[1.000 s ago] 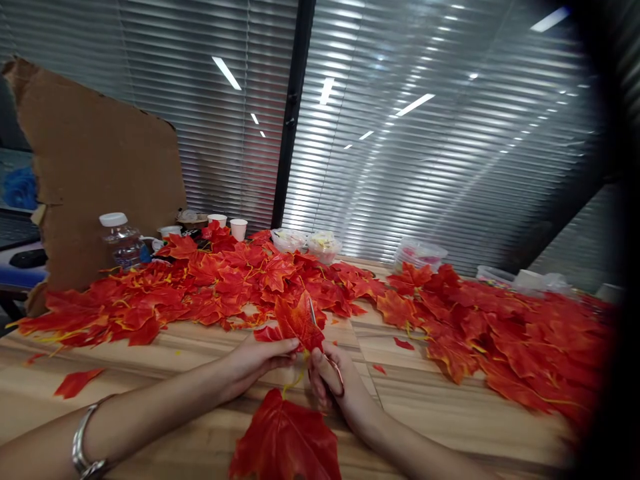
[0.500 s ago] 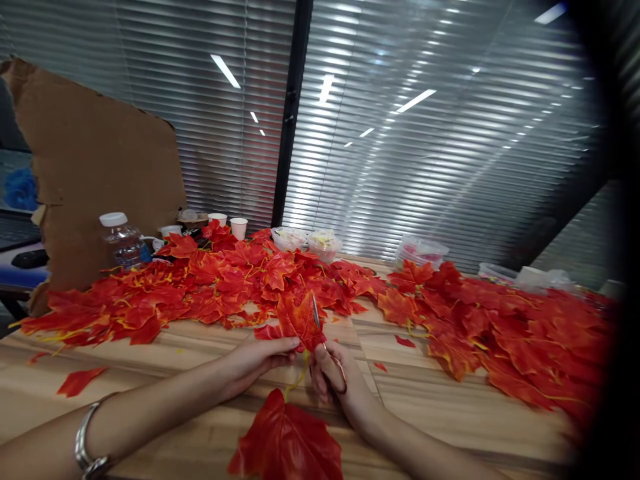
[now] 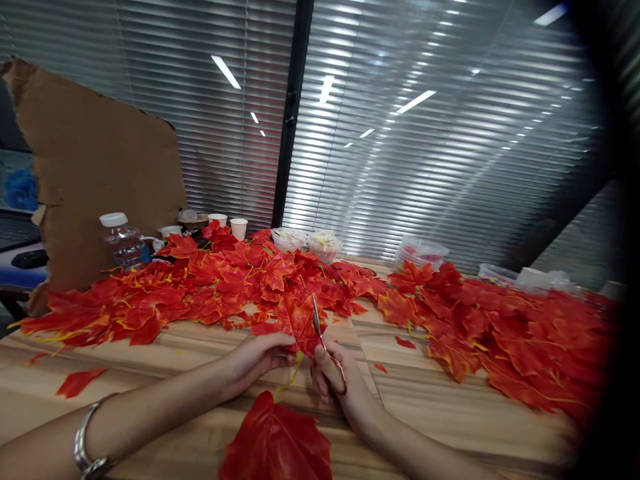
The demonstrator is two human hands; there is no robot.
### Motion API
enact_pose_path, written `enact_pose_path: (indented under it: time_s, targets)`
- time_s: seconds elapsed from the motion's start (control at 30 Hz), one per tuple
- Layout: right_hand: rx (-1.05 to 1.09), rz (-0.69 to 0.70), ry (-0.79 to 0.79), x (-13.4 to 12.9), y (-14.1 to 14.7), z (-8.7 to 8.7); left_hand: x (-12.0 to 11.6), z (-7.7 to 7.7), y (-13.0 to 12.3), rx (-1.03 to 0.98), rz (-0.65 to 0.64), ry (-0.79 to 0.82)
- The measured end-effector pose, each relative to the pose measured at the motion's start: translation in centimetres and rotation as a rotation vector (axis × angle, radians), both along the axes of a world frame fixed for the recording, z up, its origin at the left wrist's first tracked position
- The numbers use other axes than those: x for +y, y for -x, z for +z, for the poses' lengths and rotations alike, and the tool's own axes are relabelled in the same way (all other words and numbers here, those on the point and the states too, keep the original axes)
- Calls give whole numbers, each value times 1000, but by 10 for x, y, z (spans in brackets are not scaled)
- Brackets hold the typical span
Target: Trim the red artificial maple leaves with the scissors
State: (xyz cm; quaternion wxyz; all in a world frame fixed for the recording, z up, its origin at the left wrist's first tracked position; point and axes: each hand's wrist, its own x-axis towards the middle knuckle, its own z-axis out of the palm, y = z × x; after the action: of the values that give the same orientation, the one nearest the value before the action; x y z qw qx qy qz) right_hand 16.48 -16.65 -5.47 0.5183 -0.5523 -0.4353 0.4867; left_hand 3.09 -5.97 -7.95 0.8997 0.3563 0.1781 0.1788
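Note:
My left hand (image 3: 257,363) is closed on the edge of a red artificial maple leaf (image 3: 296,321), thumb on top. From that leaf a yellow stem runs down to a second red leaf (image 3: 277,440), which hangs toward me. In my right hand (image 3: 335,377) is a pair of scissors (image 3: 317,320), its copper-coloured handle around my fingers and its blades pointing up along the right side of the held leaf. Whether the blades are apart or together I cannot tell.
Heaps of red maple leaves lie at the back left (image 3: 215,280) and on the right (image 3: 515,333). Leaf scraps (image 3: 80,382) dot the wooden table (image 3: 190,427). Behind stand a bottle (image 3: 124,243), paper cups (image 3: 239,229), plastic tubs (image 3: 324,245) and a cardboard sheet (image 3: 105,153).
The held leaf and the leaf hanging from its stem have shifted slightly left with my left hand. More of the scissor blades shows; my right hand has hardly moved.

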Motion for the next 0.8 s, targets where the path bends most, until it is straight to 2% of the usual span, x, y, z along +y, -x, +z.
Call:
enact_pose_path:
  time_s: [0.2, 0.5, 0.57, 0.67, 0.73, 0.8]
  targets:
    - [-62, 13, 2, 0, -2, 0, 0, 1, 0, -5, -1, -25]
    - [-78, 1, 17, 0, -2, -2, 1, -4, -4, -30, 19, 38]
    - [-66, -13, 18, 0, -1, 0, 1, -4, -6, -44, 51, 75]
    - [-61, -21, 11, 0, -1, 3, 2, -2, -8, -5, 174, 116]
    - [-62, -12, 11, 0, 0, 5, 3, 1, -8, 15, 244, 111]
    - [-79, -6, 20, 0, 1, 7, 4, 2, -7, 3, 259, 80]
